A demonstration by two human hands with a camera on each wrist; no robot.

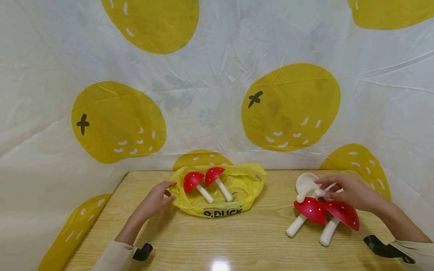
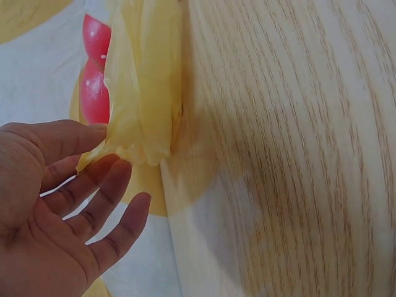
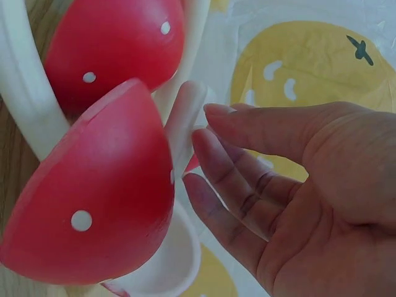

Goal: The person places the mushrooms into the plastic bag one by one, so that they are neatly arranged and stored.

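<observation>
While left hand (image 1: 156,198) pinches bag (image 1: 243,188), half-open right hand (image 1: 354,191) at mushroom stem (image 3: 187,114).

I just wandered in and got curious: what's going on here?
Someone is handling red-capped mushrooms. Their left hand pinches the edge of an open yellow bag, in which two mushrooms lie. Their right hand is among more mushrooms on the table, fingers at a white stem; whether it grips that stem is unclear.
</observation>
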